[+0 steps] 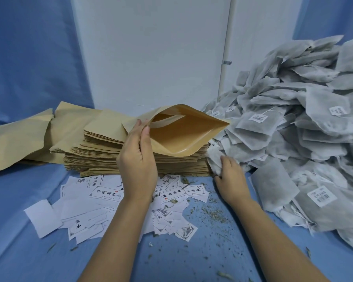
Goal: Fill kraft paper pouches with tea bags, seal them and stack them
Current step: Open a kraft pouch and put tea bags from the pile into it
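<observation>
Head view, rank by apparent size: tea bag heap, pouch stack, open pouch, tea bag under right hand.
1. tea bag heap
2. pouch stack
3. open pouch
4. tea bag gripped by right hand

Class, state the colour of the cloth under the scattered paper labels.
The cloth is plain blue; the head view shows it best.
</observation>
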Demonstrator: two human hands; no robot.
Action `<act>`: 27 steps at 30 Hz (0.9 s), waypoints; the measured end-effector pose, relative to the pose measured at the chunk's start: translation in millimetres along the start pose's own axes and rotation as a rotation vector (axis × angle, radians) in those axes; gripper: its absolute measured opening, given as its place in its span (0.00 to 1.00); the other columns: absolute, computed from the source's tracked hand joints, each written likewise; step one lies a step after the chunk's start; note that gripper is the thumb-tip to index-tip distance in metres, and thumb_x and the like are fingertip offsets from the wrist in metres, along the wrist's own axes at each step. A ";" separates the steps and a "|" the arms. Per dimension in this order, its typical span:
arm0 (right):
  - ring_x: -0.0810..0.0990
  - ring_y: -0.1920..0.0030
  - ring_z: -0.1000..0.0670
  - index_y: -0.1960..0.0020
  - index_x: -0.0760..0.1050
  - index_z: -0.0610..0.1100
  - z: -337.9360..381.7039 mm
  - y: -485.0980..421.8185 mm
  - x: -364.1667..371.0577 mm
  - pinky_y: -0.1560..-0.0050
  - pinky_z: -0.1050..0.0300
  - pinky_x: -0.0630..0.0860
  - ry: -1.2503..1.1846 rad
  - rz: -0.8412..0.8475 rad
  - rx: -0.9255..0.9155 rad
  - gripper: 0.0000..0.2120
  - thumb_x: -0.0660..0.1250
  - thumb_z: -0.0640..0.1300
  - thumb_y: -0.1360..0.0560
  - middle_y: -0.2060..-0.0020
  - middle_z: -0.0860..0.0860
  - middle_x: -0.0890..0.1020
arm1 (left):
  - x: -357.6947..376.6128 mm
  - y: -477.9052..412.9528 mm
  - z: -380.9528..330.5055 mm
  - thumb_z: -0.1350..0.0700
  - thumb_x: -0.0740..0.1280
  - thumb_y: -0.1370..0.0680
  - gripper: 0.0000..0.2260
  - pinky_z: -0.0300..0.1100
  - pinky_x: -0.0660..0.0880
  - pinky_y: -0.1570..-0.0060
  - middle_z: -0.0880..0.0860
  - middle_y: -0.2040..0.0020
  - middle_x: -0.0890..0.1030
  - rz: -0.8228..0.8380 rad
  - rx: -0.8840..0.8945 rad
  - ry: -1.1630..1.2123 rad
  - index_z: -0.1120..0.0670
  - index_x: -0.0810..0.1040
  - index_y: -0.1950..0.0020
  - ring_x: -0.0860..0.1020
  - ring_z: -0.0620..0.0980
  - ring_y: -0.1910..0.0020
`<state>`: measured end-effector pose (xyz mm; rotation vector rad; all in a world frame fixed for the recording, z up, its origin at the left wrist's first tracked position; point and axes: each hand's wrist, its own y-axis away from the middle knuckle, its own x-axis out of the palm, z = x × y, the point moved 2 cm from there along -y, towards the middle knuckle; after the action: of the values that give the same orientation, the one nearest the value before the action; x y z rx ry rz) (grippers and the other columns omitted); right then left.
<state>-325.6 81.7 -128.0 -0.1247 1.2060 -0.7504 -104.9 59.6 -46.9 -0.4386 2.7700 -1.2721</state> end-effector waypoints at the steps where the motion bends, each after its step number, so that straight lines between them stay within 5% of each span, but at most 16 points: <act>1: 0.74 0.40 0.42 0.36 0.71 0.40 2.0 0.8 -6.0 0.44 0.49 0.70 -0.024 -0.078 0.012 0.17 0.63 0.40 0.25 0.40 0.42 0.76 | -0.3 -0.1 -0.8 0.56 0.59 0.19 0.14 0.23 0.66 0.42 0.55 0.39 0.78 -0.011 -0.001 0.004 0.59 0.75 0.36 0.75 0.44 0.39; 3: 0.78 0.53 0.43 0.47 0.77 0.41 9.2 3.3 -24.9 0.57 0.51 0.72 -0.111 -0.342 0.024 0.10 0.62 0.42 0.26 0.54 0.44 0.81 | -1.5 -0.7 -2.7 0.56 0.59 0.19 0.14 0.25 0.68 0.41 0.53 0.39 0.78 -0.044 0.001 0.024 0.59 0.74 0.35 0.75 0.45 0.38; 6: 0.71 0.71 0.55 0.55 0.80 0.37 23.3 8.5 -54.2 0.68 0.62 0.66 -0.381 -0.677 -0.135 0.17 0.57 0.43 0.33 0.73 0.50 0.76 | -4.3 -4.1 -5.6 0.56 0.58 0.19 0.13 0.32 0.69 0.38 0.47 0.38 0.74 -0.107 0.033 0.041 0.54 0.72 0.35 0.74 0.48 0.37; 10: 0.58 0.77 0.60 0.70 0.71 0.54 56.2 6.0 -81.6 0.75 0.64 0.55 -0.960 -0.528 -0.293 0.14 0.56 0.35 0.36 0.80 0.57 0.62 | -4.7 -6.6 0.1 0.60 0.59 0.19 0.14 0.38 0.66 0.34 0.40 0.38 0.68 -0.061 0.106 -0.049 0.63 0.76 0.37 0.69 0.51 0.31; 13: 0.57 0.74 0.61 0.72 0.67 0.56 81.7 4.3 -99.8 0.73 0.65 0.55 -1.227 -0.462 -0.392 0.13 0.55 0.39 0.36 0.78 0.61 0.63 | -4.1 -3.2 7.1 0.60 0.59 0.19 0.14 0.33 0.61 0.31 0.51 0.36 0.74 0.082 0.096 -0.127 0.64 0.75 0.36 0.64 0.50 0.29; 15: 0.59 0.73 0.60 0.66 0.67 0.56 89.2 5.3 -101.8 0.72 0.65 0.56 -1.113 -0.480 -0.445 0.09 0.55 0.41 0.36 0.75 0.60 0.64 | -2.4 -0.9 8.0 0.60 0.59 0.19 0.14 0.31 0.59 0.31 0.55 0.36 0.76 0.149 0.070 -0.141 0.63 0.75 0.36 0.64 0.50 0.28; 18: 0.69 0.69 0.58 0.57 0.73 0.42 91.6 13.4 -91.6 0.68 0.65 0.66 -0.733 -0.494 -0.550 0.09 0.58 0.40 0.35 0.68 0.53 0.75 | 1.0 -0.6 3.8 0.59 0.59 0.19 0.14 0.38 0.61 0.31 0.55 0.36 0.76 0.162 0.034 -0.126 0.62 0.76 0.36 0.65 0.49 0.29; 21: 0.79 0.61 0.44 0.56 0.75 0.34 89.6 16.2 -82.4 0.61 0.52 0.75 -0.448 -0.550 -0.661 0.10 0.63 0.34 0.36 0.60 0.43 0.81 | 4.4 -1.9 -0.9 0.58 0.59 0.19 0.14 0.36 0.61 0.32 0.54 0.36 0.76 0.155 0.005 -0.118 0.61 0.76 0.36 0.65 0.49 0.29; 25: 0.73 0.57 0.43 0.61 0.77 0.34 86.5 20.2 -76.4 0.59 0.52 0.71 -0.306 -0.610 -0.758 0.07 0.62 0.33 0.37 0.56 0.43 0.77 | 7.5 -2.5 -3.3 0.58 0.59 0.19 0.14 0.40 0.62 0.31 0.55 0.36 0.77 0.169 -0.025 -0.108 0.61 0.76 0.36 0.65 0.49 0.28; 27: 0.69 0.53 0.45 0.61 0.79 0.36 89.0 22.5 -74.9 0.54 0.52 0.68 -0.261 -0.655 -0.650 0.09 0.61 0.36 0.35 0.54 0.45 0.73 | 7.7 -2.4 -3.1 0.58 0.59 0.19 0.14 0.39 0.62 0.31 0.54 0.36 0.77 0.177 -0.028 -0.104 0.61 0.76 0.36 0.65 0.49 0.28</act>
<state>-248.5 116.3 -44.8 -1.1634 1.1183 -0.8384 -112.3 58.3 -42.6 -0.2470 2.6743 -1.1395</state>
